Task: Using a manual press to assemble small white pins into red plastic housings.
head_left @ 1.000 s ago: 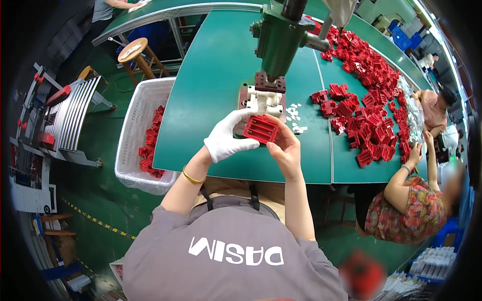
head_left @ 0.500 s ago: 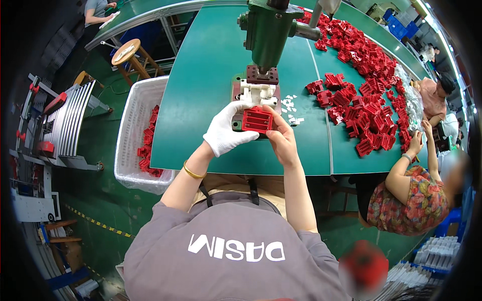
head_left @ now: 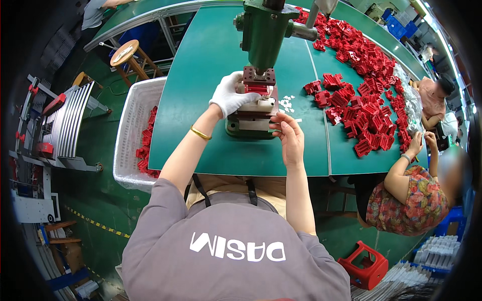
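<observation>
My left hand [head_left: 230, 95], in a white glove, grips a red plastic part [head_left: 257, 90] by its left side. The part sits on the white holder [head_left: 258, 106] of a green hand press [head_left: 264, 42], right under the dark red press head [head_left: 259, 75]. The glove covers some of the part. My bare right hand [head_left: 290, 139] is just right of the press base [head_left: 251, 131], its fingers loosely bent and apart, with nothing visible in them. Small white pieces [head_left: 286, 104] lie on the green table beyond it.
A large heap of red parts [head_left: 361, 60] spreads over the right of the table, with a smaller pile [head_left: 369, 120] nearer. At the left stands a white basket [head_left: 125, 135] holding red parts. A co-worker [head_left: 409, 195] sits at the right; a red stool [head_left: 365, 266] stands behind.
My left hand has carried the red part forward from in front of the press onto its holder under the head. My right hand has let go of the part and drawn back slightly.
</observation>
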Tool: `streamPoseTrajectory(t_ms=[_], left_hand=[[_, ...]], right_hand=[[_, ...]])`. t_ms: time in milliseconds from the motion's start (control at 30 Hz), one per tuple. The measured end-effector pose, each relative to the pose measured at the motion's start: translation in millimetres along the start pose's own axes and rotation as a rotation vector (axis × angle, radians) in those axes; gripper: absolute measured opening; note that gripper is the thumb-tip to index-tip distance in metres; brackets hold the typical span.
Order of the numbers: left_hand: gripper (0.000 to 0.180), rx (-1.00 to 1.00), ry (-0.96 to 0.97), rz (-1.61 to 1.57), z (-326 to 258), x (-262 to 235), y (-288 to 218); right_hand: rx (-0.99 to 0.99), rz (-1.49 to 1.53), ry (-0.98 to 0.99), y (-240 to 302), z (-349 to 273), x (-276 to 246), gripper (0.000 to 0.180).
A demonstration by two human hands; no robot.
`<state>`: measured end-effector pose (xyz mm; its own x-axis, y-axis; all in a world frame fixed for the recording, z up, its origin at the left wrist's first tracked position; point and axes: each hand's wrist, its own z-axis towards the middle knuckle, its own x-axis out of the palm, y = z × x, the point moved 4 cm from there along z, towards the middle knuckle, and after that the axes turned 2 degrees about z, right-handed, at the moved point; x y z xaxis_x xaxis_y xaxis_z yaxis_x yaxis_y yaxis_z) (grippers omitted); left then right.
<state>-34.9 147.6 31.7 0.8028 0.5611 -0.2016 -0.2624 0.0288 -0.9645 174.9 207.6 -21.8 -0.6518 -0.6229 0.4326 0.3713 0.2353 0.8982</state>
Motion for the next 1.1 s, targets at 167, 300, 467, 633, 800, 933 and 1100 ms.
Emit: streamPoseTrajectory(t_ms=[167, 300, 467, 633, 800, 933, 1100], left_hand=[[0.053, 0.130, 0.106, 0.295, 9, 2, 4], [0.046, 0.271, 0.039, 0.499, 13, -4, -6], [0.056, 0.133, 0.186, 0.536, 20, -7, -1], [0.050, 0.226, 0.209, 0.542, 9, -4, -7], [0.077, 0.072, 0.110, 0.247, -8, -6, 10], [0.092, 0.022, 0.077, 0.351, -33, -13, -4], [0.084, -0.082, 0.105, 0.308, -80, -30, 16]], right_hand=[[-0.002, -0.040, -0.029, -1, -1, -8, 0.026], [-0.001, -0.066, -0.041, 2, 2, -9, 0.024], [-0.078, -0.104, -0.036, 24, 22, -5, 0.022], [-0.366, -0.202, -0.039, 97, 62, 19, 0.021], [-0.907, -0.364, -0.208, 214, 112, 77, 0.029], [-0.902, -0.367, -0.687, 335, 179, 88, 0.035], [-0.637, -0.449, 0.608, 373, 265, 141, 0.036]])
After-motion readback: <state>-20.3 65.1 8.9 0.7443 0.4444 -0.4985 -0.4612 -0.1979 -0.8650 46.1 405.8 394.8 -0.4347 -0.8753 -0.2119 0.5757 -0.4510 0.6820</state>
